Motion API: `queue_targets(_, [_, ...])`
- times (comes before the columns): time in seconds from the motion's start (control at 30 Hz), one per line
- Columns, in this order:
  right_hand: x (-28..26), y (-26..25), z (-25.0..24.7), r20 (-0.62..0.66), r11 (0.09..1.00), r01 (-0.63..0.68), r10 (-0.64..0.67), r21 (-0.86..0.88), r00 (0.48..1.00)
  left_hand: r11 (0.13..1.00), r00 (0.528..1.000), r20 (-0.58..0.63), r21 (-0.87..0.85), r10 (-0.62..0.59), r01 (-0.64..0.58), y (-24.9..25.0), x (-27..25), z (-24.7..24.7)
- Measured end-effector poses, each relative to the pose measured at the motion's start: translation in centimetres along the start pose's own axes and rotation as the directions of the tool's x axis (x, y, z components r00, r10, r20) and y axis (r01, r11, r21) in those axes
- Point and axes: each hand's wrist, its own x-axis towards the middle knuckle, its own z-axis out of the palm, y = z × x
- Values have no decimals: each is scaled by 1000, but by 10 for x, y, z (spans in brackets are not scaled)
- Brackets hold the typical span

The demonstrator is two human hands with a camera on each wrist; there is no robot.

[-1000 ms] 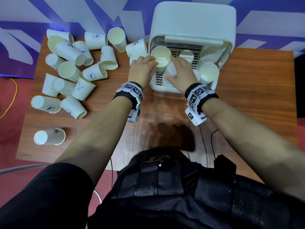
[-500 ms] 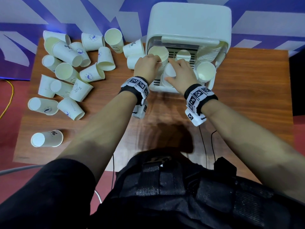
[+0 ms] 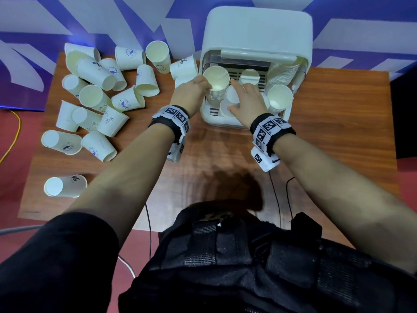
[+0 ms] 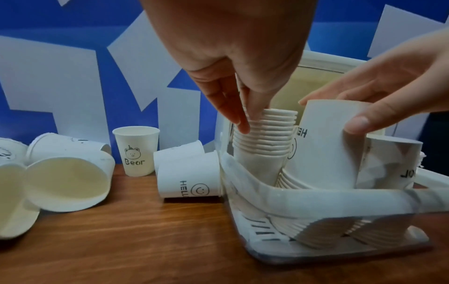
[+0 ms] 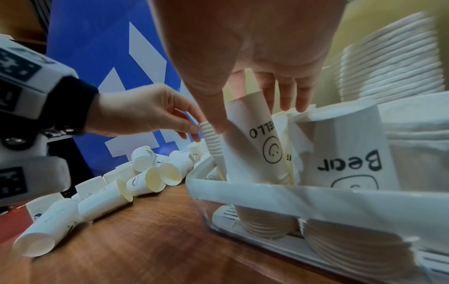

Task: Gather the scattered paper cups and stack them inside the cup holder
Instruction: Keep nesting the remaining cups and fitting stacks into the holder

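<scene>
The white cup holder (image 3: 257,30) stands at the back of the wooden table (image 3: 338,136), its open front facing me. Inside on the left is an upright stack of paper cups (image 3: 215,84). My left hand (image 3: 206,84) pinches the stacked rims (image 4: 267,132) between thumb and fingers. My right hand (image 3: 233,96) grips an upside-down "HELLO" cup (image 4: 323,146) by its base end, just right of that stack and above nested upside-down cups in the holder (image 5: 291,194). In the right wrist view my thumb and fingers (image 5: 255,115) straddle this cup (image 5: 252,142). Scattered cups (image 3: 101,98) lie to the left.
An upside-down "Bear" cup (image 5: 345,151) and more stacks fill the holder's right side. An upright "Bear" cup (image 4: 137,151) and a lying "HELLO" cup (image 4: 189,182) sit just left of the holder. One cup (image 3: 65,186) lies alone near the front left edge.
Both hands stay at the holder's front. My left hand keeps to the upright stack's rim; my right hand has shifted slightly, so the upside-down cup's base shows more.
</scene>
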Motion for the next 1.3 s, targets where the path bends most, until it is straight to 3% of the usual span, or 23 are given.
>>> queue_targets(0.43, [-5,8,6,1,1000,15,-15,-7,1000,975,996,-9,-206,-85,81,26,18,8])
queue_targets(0.7, [-15,0,1,-7,999,-5,5,-34,1000,980,1000,-12,-201,13,-16,12,1,-8])
queue_targets(0.93, [-32,-22,-8,-19,999,2,-3,-43,1000,979,996,-51,-195,-74,63,0,-32,-34])
queue_targets(1.13, [-50,-58,1,-47,993,88,-92,-73,995,954,982,-84,-264,-167,140,-24,-90,-43])
queue_targets(1.3, [-60,-106,33,73,983,177,-173,-49,982,918,956,-70,-306,-286,253,-54,-153,-40])
